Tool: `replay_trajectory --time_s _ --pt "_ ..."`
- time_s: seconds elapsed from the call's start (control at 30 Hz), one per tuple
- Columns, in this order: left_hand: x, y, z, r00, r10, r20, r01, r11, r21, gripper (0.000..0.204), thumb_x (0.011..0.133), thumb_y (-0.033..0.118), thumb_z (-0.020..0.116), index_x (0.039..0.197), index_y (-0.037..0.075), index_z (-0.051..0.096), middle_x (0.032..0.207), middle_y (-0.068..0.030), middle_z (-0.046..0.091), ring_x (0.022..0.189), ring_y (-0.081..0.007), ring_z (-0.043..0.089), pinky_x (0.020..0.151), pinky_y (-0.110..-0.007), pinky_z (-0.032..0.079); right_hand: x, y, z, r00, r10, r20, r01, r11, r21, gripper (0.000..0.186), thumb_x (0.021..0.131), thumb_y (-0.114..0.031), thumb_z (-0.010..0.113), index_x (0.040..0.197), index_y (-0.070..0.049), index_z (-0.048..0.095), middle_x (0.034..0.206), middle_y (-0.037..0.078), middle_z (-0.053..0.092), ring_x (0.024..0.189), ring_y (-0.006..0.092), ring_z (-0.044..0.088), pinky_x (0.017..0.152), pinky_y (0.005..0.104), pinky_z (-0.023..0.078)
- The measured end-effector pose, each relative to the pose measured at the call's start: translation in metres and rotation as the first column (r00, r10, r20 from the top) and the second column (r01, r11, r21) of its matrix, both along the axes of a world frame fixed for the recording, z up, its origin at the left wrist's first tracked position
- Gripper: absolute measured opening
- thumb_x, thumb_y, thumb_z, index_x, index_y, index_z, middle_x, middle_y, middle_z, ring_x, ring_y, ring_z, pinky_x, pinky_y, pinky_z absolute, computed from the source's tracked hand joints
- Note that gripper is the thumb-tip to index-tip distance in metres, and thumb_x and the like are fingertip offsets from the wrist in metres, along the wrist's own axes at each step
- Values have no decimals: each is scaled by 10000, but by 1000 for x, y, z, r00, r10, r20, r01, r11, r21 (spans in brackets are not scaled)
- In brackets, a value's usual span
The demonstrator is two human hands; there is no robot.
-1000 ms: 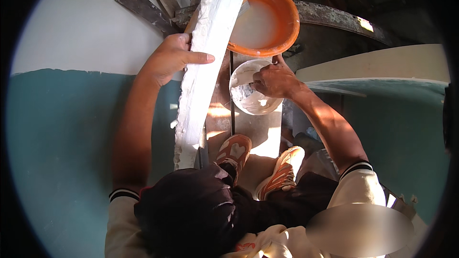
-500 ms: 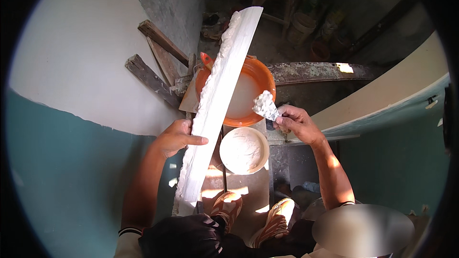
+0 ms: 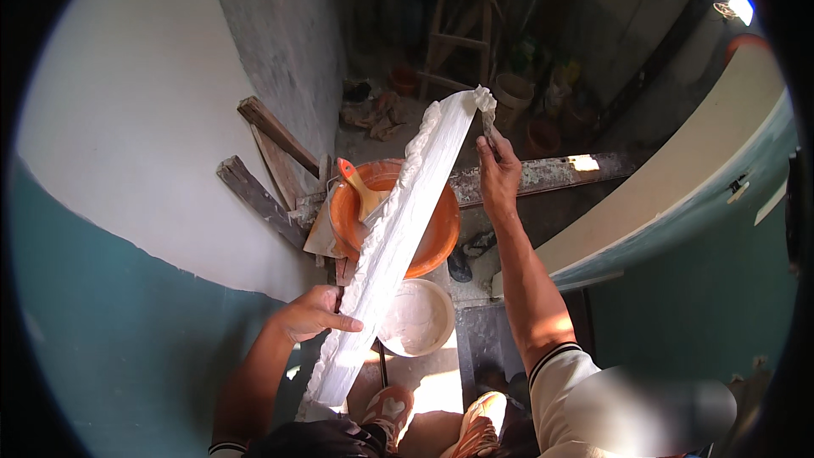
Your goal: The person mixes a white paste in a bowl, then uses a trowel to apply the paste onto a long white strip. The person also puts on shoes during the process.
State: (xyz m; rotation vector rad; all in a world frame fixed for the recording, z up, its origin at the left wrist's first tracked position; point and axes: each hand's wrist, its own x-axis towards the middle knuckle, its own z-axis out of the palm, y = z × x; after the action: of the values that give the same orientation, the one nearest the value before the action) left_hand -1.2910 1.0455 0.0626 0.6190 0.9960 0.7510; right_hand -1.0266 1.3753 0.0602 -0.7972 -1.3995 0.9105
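Observation:
My left hand (image 3: 315, 314) grips a long white moulding strip (image 3: 392, 259) near its lower end, with the thumb across its face. The strip slants up and away to the right, and lumpy white paste (image 3: 415, 153) runs along its left edge. At the strip's far end, my right hand (image 3: 500, 168) is closed on a putty knife (image 3: 487, 123). Paste on the knife touches the strip's end corner. Beneath the strip stands an orange basin (image 3: 337, 225) with a paintbrush (image 3: 362, 188) inside. Nearer me is a pale bowl (image 3: 449, 326) of white paste, partly covered by the strip.
Wooden boards (image 3: 259, 195) stick out at the left beside the white and green wall (image 3: 127, 161). A paint-spattered beam (image 3: 543, 178) crosses behind the basin. A wooden stand (image 3: 462, 38) and buckets (image 3: 514, 93) are farther back. My shoes (image 3: 392, 407) rest on the planks below.
My right hand has moved from above the basin's right side to the strip's far end, bringing the pasted knife against it. The view has tilted farther ahead. My left hand keeps its grip.

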Motion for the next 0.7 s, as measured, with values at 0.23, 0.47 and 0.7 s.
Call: replay_trajectory --time_s 0.23,0.47,0.7 --pt "0 -1 4 998 -49 35 48 999 22 640 825 -21 865 1395 -63 576 1298 -105 693 1186 -196 664 1058 -364 516 -10 -20 6 983 -162 82 149 978 147 443 993 -23 702 1409 -175 692 978 18 575 944 134 548 877 274 457" --pt "1 4 2 994 -80 80 78 996 31 724 814 -19 871 1452 -30 528 1361 -94 656 1251 -198 625 1095 -383 486 -8 -48 -4 926 -327 189 261 916 304 528 933 42 717 1387 -229 715 951 37 573 928 190 541 873 300 458" --pt "2 -2 -3 991 -18 131 15 1000 24 760 816 -43 852 1487 -1 498 1377 -76 643 1257 -201 624 1106 -391 480 7 -58 -14 890 -389 237 288 883 370 547 912 58 720 1371 -241 725 949 49 582 915 221 536 874 337 462"
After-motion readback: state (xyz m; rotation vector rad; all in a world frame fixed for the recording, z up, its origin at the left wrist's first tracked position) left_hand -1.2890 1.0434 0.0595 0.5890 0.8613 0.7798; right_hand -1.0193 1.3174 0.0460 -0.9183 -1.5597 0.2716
